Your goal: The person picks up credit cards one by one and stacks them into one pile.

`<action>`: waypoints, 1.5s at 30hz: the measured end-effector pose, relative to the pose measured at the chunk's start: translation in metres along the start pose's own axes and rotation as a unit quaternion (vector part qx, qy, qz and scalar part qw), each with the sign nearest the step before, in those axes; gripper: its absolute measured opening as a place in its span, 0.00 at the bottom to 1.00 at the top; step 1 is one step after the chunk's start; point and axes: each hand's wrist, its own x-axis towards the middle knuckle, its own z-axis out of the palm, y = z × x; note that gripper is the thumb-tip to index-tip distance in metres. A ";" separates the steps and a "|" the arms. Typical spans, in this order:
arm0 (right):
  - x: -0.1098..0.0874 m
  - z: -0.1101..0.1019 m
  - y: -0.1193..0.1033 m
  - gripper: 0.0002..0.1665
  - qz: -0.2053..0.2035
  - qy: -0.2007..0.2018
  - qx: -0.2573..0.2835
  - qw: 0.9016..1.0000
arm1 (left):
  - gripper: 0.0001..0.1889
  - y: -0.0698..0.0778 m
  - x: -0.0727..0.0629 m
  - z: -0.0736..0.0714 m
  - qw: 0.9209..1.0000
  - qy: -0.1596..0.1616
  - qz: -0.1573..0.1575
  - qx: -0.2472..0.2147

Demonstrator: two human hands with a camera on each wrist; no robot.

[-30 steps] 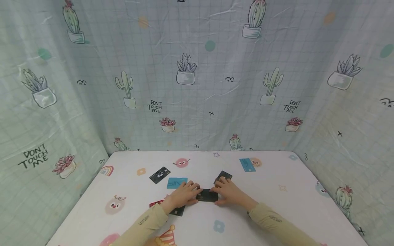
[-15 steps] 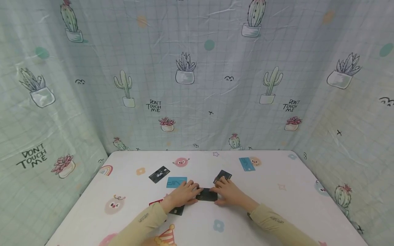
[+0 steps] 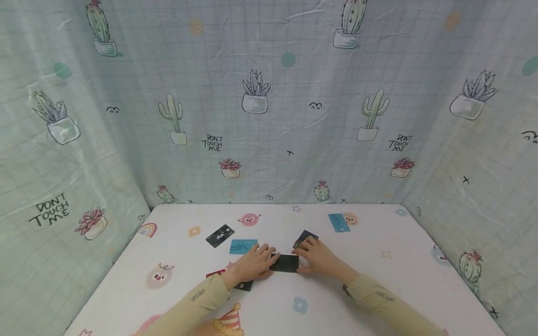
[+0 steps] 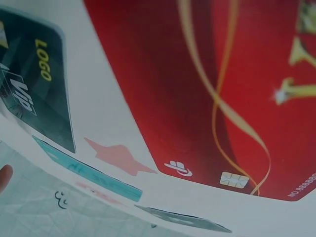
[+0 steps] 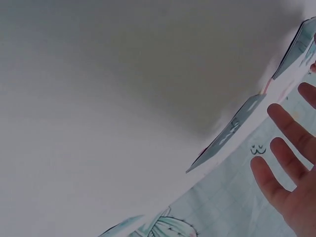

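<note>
Nearer than the middle black card (image 3: 286,264) and left of it, a red card (image 3: 215,273) and a chipped dark card (image 3: 245,285) lie partly under the left arm. On the bench (image 3: 269,308), the middle black card has its left end pinched by the left grip (image 3: 252,262); the right grip (image 3: 318,256) is spread just beside its right end. Beyond it lie a half-covered dark card (image 3: 303,237), a blue card (image 3: 241,246), a VIP card (image 3: 220,236) and, farthest, a second blue card (image 3: 339,222). Only the middle one seems in work; what is finished cannot be told
</note>
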 end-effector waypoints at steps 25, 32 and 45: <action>-0.007 -0.015 0.049 0.21 0.096 -0.062 0.046 0.992 | 0.20 0.013 0.038 0.000 0.995 0.078 -0.059 0.023; -0.010 -0.017 0.056 0.20 0.092 -0.046 0.060 0.993 | 0.19 0.013 0.047 0.005 0.993 0.087 -0.081 0.004; -0.003 -0.011 0.070 0.19 0.113 -0.042 0.078 0.990 | 0.23 0.018 0.072 0.005 0.987 0.083 -0.137 0.017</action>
